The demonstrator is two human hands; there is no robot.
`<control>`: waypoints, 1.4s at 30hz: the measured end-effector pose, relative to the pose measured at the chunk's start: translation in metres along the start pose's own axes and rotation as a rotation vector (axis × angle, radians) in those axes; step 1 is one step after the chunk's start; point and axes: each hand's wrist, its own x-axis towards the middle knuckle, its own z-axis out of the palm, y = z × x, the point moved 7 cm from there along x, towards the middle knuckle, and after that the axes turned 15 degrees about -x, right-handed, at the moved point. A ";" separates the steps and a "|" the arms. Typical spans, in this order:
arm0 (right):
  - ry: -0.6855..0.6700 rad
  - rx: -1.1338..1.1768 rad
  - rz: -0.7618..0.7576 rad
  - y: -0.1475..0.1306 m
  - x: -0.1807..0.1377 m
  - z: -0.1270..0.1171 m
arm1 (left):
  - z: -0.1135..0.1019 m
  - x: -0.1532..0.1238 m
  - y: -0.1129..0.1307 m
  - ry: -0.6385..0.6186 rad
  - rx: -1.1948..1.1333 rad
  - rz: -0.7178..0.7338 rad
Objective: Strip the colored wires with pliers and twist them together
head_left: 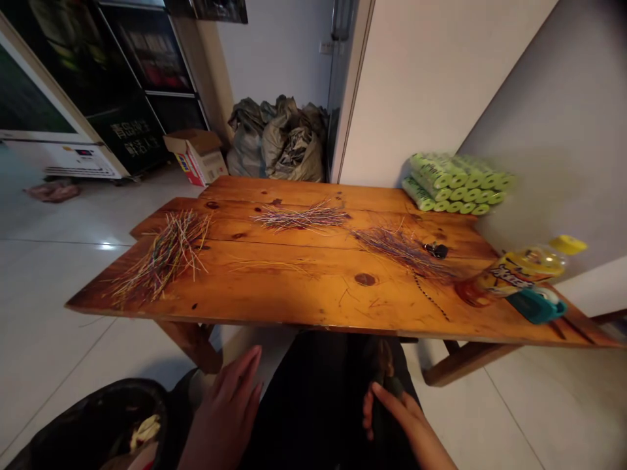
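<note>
My left hand [228,408] is held in front of the table edge, beside my leg, fingers stretched out and nothing in it. My right hand [399,414] is closed over my lap around a dark-handled tool [385,362] that looks like pliers; its jaws point toward the table and are dim. On the wooden table [323,300] lie three bundles of thin coloured wires: a left bundle [169,251], a middle bundle [304,217] and a right bundle [399,251]. A few loose wires [269,264] lie between them. Neither hand touches the table.
At the table's right stand a yellow-capped drink bottle [519,271], a teal tape dispenser [536,305] and a stack of green-wrapped rolls [453,183]. A small black object [435,249] lies near the right bundle. A black-lined bin [93,405] is at lower left; sacks [284,140] stand behind.
</note>
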 end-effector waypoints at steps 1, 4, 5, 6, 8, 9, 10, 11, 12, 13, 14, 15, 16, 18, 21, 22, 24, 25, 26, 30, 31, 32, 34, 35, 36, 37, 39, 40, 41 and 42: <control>-0.020 -0.043 -0.030 -0.006 -0.002 0.003 | 0.002 0.011 0.010 -0.017 0.031 0.028; -0.048 -0.058 -0.063 -0.022 -0.010 0.011 | 0.009 0.039 0.041 -0.041 0.184 0.140; -0.049 -0.051 -0.058 -0.026 -0.012 0.013 | 0.012 0.046 0.050 -0.041 0.225 0.174; -0.052 -0.048 -0.056 -0.030 -0.014 0.014 | 0.014 0.052 0.058 -0.042 0.252 0.203; -0.056 -0.050 -0.060 -0.038 -0.013 0.014 | 0.020 0.061 0.071 -0.055 0.288 0.243; -0.061 -0.054 -0.065 -0.042 -0.011 0.013 | 0.023 0.064 0.075 -0.062 0.300 0.253; -0.060 -0.057 -0.068 -0.045 -0.009 0.012 | 0.025 0.066 0.078 -0.069 0.310 0.261; -0.057 -0.056 -0.065 -0.048 -0.006 0.011 | 0.027 0.068 0.081 -0.070 0.317 0.267; -0.051 -0.053 -0.059 -0.050 -0.003 0.009 | 0.028 0.069 0.083 -0.067 0.323 0.273; -0.047 -0.049 -0.056 -0.053 -0.001 0.007 | 0.029 0.070 0.084 -0.062 0.328 0.280; -0.045 -0.045 -0.057 -0.054 0.001 0.005 | 0.029 0.070 0.085 -0.057 0.332 0.288; -0.048 -0.041 -0.059 -0.056 0.003 0.004 | 0.030 0.070 0.085 -0.050 0.335 0.295; -0.050 -0.034 -0.061 -0.057 0.005 0.003 | 0.030 0.070 0.086 -0.045 0.338 0.299; -0.060 -0.010 -0.068 -0.058 0.006 0.002 | 0.032 0.070 0.086 -0.044 0.344 0.306; -0.078 0.045 -0.083 -0.059 0.007 0.002 | 0.035 0.070 0.087 -0.047 0.346 0.317; -0.085 0.061 -0.086 -0.060 0.007 0.002 | 0.036 0.069 0.087 -0.049 0.346 0.324; -0.097 0.086 -0.079 -0.062 0.008 0.003 | 0.038 0.069 0.088 -0.055 0.347 0.342; -0.099 0.096 -0.073 -0.062 0.008 0.003 | 0.039 0.068 0.089 -0.059 0.349 0.353; -0.099 0.105 -0.068 -0.063 0.009 0.003 | 0.040 0.067 0.090 -0.059 0.351 0.362; -0.090 0.124 -0.074 -0.062 0.012 0.003 | 0.039 0.066 0.091 -0.041 0.381 0.394; -0.090 0.125 -0.074 -0.061 0.013 0.003 | 0.039 0.066 0.092 -0.037 0.393 0.404; -0.090 0.126 -0.078 -0.060 0.015 0.003 | 0.039 0.065 0.092 -0.036 0.405 0.412; -0.094 0.125 -0.101 -0.060 0.018 0.002 | 0.039 0.063 0.094 -0.037 0.421 0.423; -0.095 0.121 -0.119 -0.060 0.019 0.002 | 0.038 0.061 0.095 -0.033 0.421 0.427; -0.095 0.115 -0.135 -0.061 0.021 0.002 | 0.038 0.060 0.097 -0.027 0.418 0.432; -0.094 0.107 -0.146 -0.062 0.022 0.001 | 0.036 0.058 0.099 -0.011 0.412 0.434; -0.094 0.076 -0.159 -0.064 0.025 0.000 | 0.029 0.057 0.106 0.057 0.392 0.426; -0.096 0.048 -0.163 -0.065 0.025 0.000 | 0.025 0.059 0.111 0.096 0.375 0.419; -0.100 0.011 -0.163 -0.066 0.026 0.000 | 0.022 0.062 0.115 0.125 0.353 0.411; -0.102 -0.031 -0.161 -0.068 0.026 0.000 | 0.020 0.067 0.120 0.137 0.325 0.404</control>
